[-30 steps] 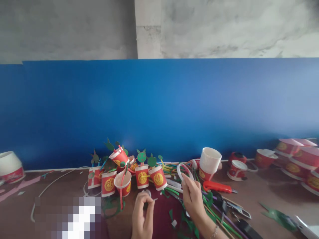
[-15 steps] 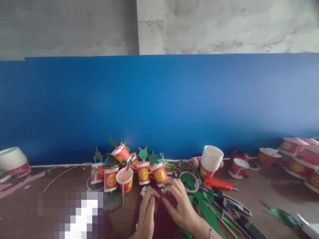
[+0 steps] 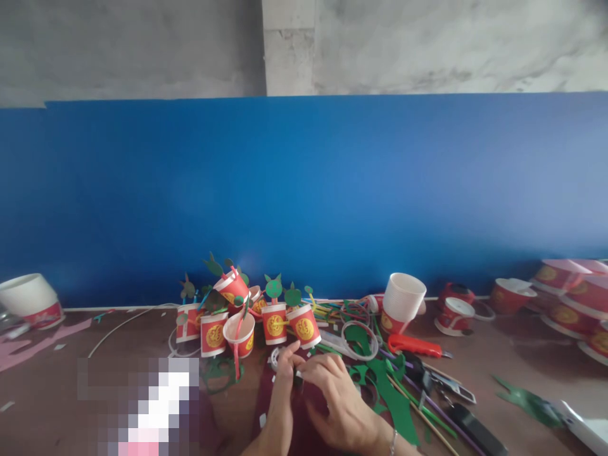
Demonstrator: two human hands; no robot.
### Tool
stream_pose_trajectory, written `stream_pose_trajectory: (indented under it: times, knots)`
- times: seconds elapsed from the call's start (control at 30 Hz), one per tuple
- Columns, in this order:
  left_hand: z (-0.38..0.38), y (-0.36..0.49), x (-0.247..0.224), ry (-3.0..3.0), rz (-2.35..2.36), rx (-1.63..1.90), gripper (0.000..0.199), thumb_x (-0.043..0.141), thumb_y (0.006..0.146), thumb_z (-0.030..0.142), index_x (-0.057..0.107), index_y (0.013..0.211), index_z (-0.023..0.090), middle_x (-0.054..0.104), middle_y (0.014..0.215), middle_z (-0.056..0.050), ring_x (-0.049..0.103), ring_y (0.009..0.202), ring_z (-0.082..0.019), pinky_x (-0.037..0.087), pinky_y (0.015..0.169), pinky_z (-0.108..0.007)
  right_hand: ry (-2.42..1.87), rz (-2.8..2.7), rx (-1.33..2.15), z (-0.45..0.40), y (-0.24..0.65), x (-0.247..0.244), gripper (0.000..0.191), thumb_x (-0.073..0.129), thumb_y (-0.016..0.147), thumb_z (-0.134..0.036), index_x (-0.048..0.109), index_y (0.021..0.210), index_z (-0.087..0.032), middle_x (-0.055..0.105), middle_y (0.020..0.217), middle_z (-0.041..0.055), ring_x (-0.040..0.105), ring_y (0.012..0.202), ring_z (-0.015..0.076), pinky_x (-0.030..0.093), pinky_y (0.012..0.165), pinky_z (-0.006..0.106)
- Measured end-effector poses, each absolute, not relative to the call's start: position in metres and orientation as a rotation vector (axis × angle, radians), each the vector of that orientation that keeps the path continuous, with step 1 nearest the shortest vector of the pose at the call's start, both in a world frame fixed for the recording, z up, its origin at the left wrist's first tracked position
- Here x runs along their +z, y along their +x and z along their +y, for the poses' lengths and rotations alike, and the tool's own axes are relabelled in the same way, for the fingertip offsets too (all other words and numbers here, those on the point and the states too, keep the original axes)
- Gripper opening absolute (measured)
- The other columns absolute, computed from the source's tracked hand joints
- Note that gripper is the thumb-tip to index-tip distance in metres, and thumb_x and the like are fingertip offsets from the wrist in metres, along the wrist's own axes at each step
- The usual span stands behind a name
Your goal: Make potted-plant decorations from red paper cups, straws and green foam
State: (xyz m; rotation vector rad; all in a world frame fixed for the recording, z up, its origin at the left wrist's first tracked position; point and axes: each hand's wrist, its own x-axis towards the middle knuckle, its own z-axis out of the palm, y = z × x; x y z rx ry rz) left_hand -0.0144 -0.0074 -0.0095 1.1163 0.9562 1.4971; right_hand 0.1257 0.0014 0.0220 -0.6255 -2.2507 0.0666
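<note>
Between both hands, a small piece (image 3: pixel 298 380) is seemingly pinched by the left hand (image 3: pixel 284 387), whether the right hand (image 3: pixel 335 394) grips cannot be told, and this probably light, bendable piece is best held by its edges.

Round yellow emblems (image 3: pixel 304 327) on red cups (image 3: pixel 213 335) — no wording legible, no numbers readable

We count one left hand (image 3: pixel 284 383), one right hand (image 3: pixel 339 392), one bracelet (image 3: pixel 393 441), one red utility knife (image 3: pixel 414 346), one stack of nested paper cups (image 3: pixel 403 297) behind it, and one blue partition (image 3: pixel 304 190). In the middle cluster we make out at least seven red paper cups (image 3: pixel 213 335), overlaps hiding the exact total.
</note>
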Motion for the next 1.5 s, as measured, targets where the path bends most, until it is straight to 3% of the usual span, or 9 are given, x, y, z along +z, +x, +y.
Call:
stream_pose_trajectory:
  times: [0.17,0.3,0.4,0.5,0.63,0.73,0.8,1.1,1.5]
  knots:
    - [-0.011,-0.013,-0.011,1.101,0.912,1.443,0.049,0.043,0.085,0.056,0.06,0.115,0.02,0.064,0.099,-0.007,0.057,0.1,-0.021,0.043,0.093,-0.036,-0.63,-2.253,0.019,0.005,0.121,0.019,0.049,0.039,0.073,0.002,0.042,0.118,-0.018,0.062,0.105,0.0096,0.056,0.095,0.0208,0.044,0.081,0.038]
    - [-0.012,-0.013,-0.011,1.152,0.91,1.428,0.043,0.046,0.085,0.051,0.06,0.113,0.021,0.064,0.104,-0.008,0.056,0.105,-0.022,0.043,0.093,-0.037,-0.783,-2.032,0.096,0.009,0.124,0.006,0.029,0.044,0.082,-0.005,0.048,0.106,-0.021,0.062,0.093,0.0062,0.059,0.087,0.0192,0.047,0.08,0.036]
    - [-0.008,-0.014,-0.01,1.219,0.991,1.436,0.031,0.058,0.08,0.043,0.062,0.099,0.019,0.065,0.094,-0.007,0.06,0.093,-0.022,0.047,0.084,-0.035,-0.937,-1.861,0.155,0.011,0.126,-0.003,0.015,0.051,0.083,-0.015,0.053,0.096,-0.022,0.059,0.1,0.0086,0.057,0.1,0.023,0.047,0.085,0.038]
    - [-0.002,-0.016,-0.008,1.422,1.132,1.478,0.021,0.057,0.081,0.038,0.061,0.078,0.017,0.062,0.079,-0.005,0.058,0.076,-0.019,0.047,0.073,-0.03,-0.973,-1.792,0.222,0.014,0.126,-0.007,0.012,0.052,0.082,-0.017,0.055,0.093,-0.022,0.058,0.104,0.0092,0.055,0.105,0.0243,0.047,0.089,0.039]
    - [0.001,-0.019,-0.006,1.557,1.244,1.541,0.022,0.052,0.083,0.035,0.058,0.072,0.018,0.058,0.074,-0.002,0.055,0.071,-0.017,0.045,0.067,-0.026,-0.938,-1.74,0.369,0.017,0.125,-0.003,0.016,0.051,0.084,-0.018,0.051,0.1,-0.021,0.058,0.099,0.0079,0.056,0.096,0.0221,0.048,0.085,0.038]
    - [0.001,-0.02,-0.006,1.546,1.311,1.564,0.023,0.051,0.084,0.037,0.057,0.072,0.018,0.057,0.072,-0.002,0.055,0.07,-0.017,0.045,0.066,-0.025,-0.91,-1.775,0.417,0.016,0.125,0.004,0.004,0.049,0.086,-0.02,0.052,0.088,-0.021,0.057,0.097,0.0072,0.055,0.092,0.0207,0.047,0.082,0.037]
    - [0.001,-0.021,-0.006,1.552,1.324,1.572,0.023,0.051,0.084,0.036,0.057,0.071,0.018,0.057,0.073,-0.002,0.055,0.072,-0.017,0.046,0.066,-0.026,-0.927,-1.809,0.427,0.015,0.124,0.007,0.009,0.05,0.086,-0.021,0.054,0.079,-0.02,0.057,0.098,0.0072,0.055,0.094,0.0212,0.046,0.083,0.038]
    - [0.002,-0.019,-0.01,1.496,1.29,1.639,0.024,0.058,0.08,0.037,0.061,0.067,0.017,0.06,0.077,-0.004,0.058,0.077,-0.018,0.048,0.069,-0.027,-1.018,-1.566,0.745,0.016,0.116,0.001,0.023,0.058,0.083,-0.036,0.063,0.069,-0.019,0.062,0.097,0.0093,0.059,0.092,0.0238,0.048,0.082,0.037]
    - [0.003,-0.02,-0.011,1.464,1.303,1.626,0.021,0.059,0.078,0.035,0.063,0.066,0.017,0.06,0.079,-0.005,0.058,0.079,-0.02,0.048,0.072,-0.028,-1.007,-1.365,1.06,0.017,0.115,0.003,0.025,0.065,0.075,-0.039,0.065,0.063,-0.017,0.062,0.097,0.0086,0.056,0.091,0.0234,0.042,0.083,0.033]
